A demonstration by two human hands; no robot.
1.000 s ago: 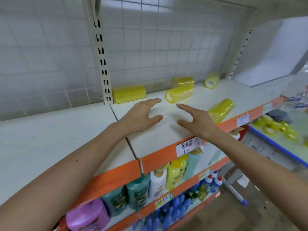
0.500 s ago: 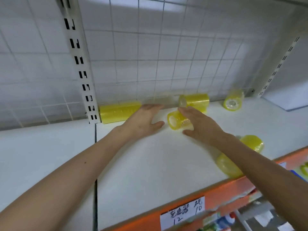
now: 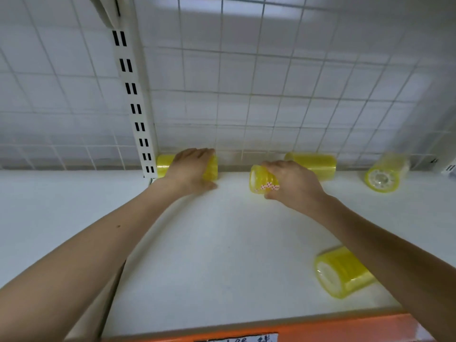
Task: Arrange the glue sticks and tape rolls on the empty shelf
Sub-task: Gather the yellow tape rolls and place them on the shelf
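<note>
No complete text can be read. One white label (image 3: 237,338) is fixed to the orange shelf edge (image 3: 345,332) at the bottom centre of the frame. It carries dark handwritten strokes (cut off by the lower frame border), and no character or number can be made out. One small sticker (image 3: 269,186) sits on the tape roll (image 3: 257,176) near the centre of the frame. It shows a red-and-white pattern only, too small to tell any lettering.
</note>
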